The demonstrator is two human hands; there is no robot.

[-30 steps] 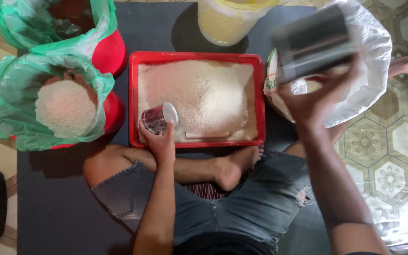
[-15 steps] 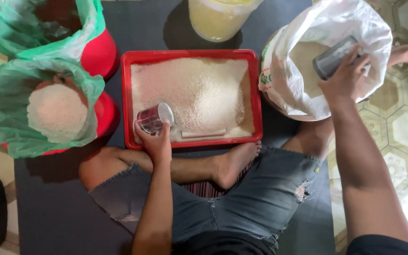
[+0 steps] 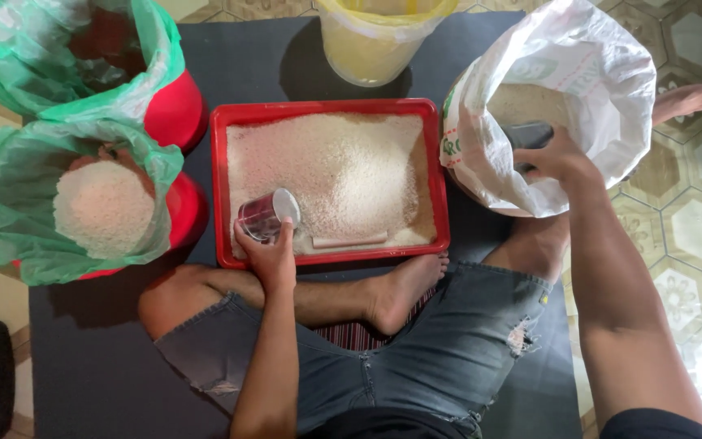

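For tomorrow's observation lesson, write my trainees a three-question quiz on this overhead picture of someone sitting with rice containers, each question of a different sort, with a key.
1. True or false: the left hand holds a small clear cup at the near edge of the red tray.
2. Multiple choice: where is the right hand? A) in the yellow bucket; B) inside the white sack, on a dark scoop; C) resting on a knee.
3. Fill in: the two red tubs on the left are lined with ____ plastic bags.

Key: 1 true; 2 B; 3 green.
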